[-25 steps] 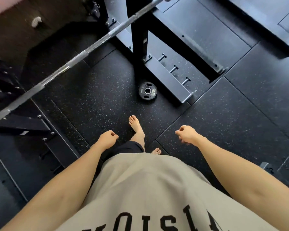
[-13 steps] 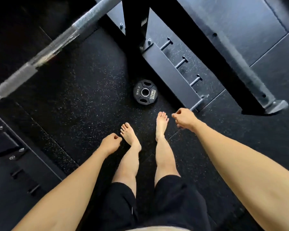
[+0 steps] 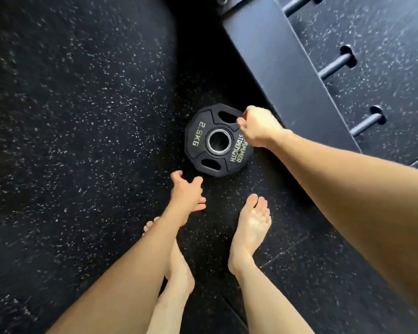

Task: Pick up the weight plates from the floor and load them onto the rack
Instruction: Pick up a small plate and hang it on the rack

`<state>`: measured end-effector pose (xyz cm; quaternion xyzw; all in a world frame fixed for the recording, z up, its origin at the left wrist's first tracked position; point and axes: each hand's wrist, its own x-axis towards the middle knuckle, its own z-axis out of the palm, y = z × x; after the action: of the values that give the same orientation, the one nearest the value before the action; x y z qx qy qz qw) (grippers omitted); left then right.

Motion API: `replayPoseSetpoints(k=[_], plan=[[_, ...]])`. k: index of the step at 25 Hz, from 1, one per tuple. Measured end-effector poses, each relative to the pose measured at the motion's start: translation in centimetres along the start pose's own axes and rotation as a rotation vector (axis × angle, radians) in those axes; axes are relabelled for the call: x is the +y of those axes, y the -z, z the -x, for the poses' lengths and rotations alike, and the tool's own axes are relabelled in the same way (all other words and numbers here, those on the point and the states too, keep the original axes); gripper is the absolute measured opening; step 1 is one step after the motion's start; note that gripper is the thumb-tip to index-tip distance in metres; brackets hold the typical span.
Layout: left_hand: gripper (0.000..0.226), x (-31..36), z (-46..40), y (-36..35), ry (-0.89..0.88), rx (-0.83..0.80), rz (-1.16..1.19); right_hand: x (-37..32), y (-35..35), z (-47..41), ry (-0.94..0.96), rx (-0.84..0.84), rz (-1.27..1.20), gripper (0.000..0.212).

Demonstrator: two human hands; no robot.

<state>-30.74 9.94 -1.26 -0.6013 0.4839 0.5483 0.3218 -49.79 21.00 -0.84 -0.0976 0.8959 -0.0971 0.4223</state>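
Note:
A black 2.5 kg weight plate [image 3: 204, 138] lies flat on the speckled rubber floor, close to the rack's base beam [image 3: 287, 75]. My right hand [image 3: 258, 127] is over the plate's upper right rim, next to a grip hole, with its fingers curled. Whether they hold the rim is hidden. My left hand [image 3: 186, 192] hovers just below and left of the plate, fingers spread and relaxed, not touching it. Three steel storage pegs [image 3: 333, 67] stick out from the far side of the beam.
My bare feet [image 3: 250, 227] stand on the floor just behind the plate. The dark rack beam runs diagonally from top centre to the right edge. Rubber floor tiles stretch away to the left.
I have bent down, so the plate looks much larger and closer. My right hand moved forward onto the plate's right rim, and my left hand opened and reached toward its lower left edge.

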Motion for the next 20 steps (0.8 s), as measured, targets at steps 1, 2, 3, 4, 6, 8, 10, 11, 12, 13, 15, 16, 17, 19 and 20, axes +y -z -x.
replayPoseSetpoints(k=[1, 2, 3, 4, 6, 8, 10, 11, 12, 13, 15, 16, 17, 19, 20], plan=[[0.060, 0.3, -1.4, -1.0, -0.004, 0.003, 0.025, 0.0, -0.6, -1.5, 0.030, 0.016, 0.036, 0.028], [0.064, 0.4, -2.8, -2.1, -0.014, 0.016, 0.040, 0.0, -1.2, -3.0, 0.051, 0.036, 0.065, 0.031], [0.065, 0.6, -3.9, -3.1, -0.026, 0.033, 0.045, -0.1, -1.7, -4.1, 0.061, 0.050, 0.098, 0.035], [0.063, 0.8, -4.7, -3.9, -0.037, 0.046, 0.044, -0.1, -2.2, -4.9, 0.067, 0.053, 0.142, 0.039], [0.061, 1.1, -5.7, -5.4, -0.050, 0.081, 0.057, -0.1, -2.8, -5.8, 0.061, 0.073, 0.249, 0.042], [0.064, 1.5, -5.9, -6.4, -0.027, 0.143, 0.167, -0.3, -2.8, -6.2, 0.093, 0.138, 0.344, 0.036], [0.064, 2.1, -5.3, -6.4, 0.024, 0.172, 0.296, -0.5, -2.7, -5.7, 0.119, 0.148, 0.427, 0.032], [0.064, 2.1, -5.2, -6.0, 0.047, 0.184, 0.320, -0.6, -2.6, -5.3, 0.122, 0.121, 0.453, 0.033], [0.064, 1.9, -5.0, -5.2, 0.071, 0.178, 0.314, -0.6, -2.5, -4.5, 0.124, 0.086, 0.464, 0.034], [0.064, 1.6, -4.7, -4.2, 0.087, 0.157, 0.304, -0.6, -2.4, -3.6, 0.124, 0.058, 0.462, 0.034], [0.062, 0.9, -3.6, -1.8, 0.093, 0.103, 0.201, -0.6, -2.5, -1.0, 0.097, 0.007, 0.400, 0.034], [0.061, 0.6, -2.7, -0.8, 0.082, 0.088, 0.125, -0.7, -2.4, 0.5, 0.063, -0.017, 0.354, 0.034], [0.061, 0.3, -1.6, 0.0, 0.057, 0.087, 0.057, -0.7, -2.4, 2.0, 0.021, -0.040, 0.312, 0.035], [0.060, -0.3, 1.5, 1.6, -0.005, 0.098, -0.021, -1.0, -1.9, 5.7, -0.059, -0.082, 0.214, 0.037], [0.060, -0.2, 3.4, 2.4, -0.031, 0.093, -0.044, -1.3, -1.3, 7.6, -0.084, -0.094, 0.157, 0.037]])
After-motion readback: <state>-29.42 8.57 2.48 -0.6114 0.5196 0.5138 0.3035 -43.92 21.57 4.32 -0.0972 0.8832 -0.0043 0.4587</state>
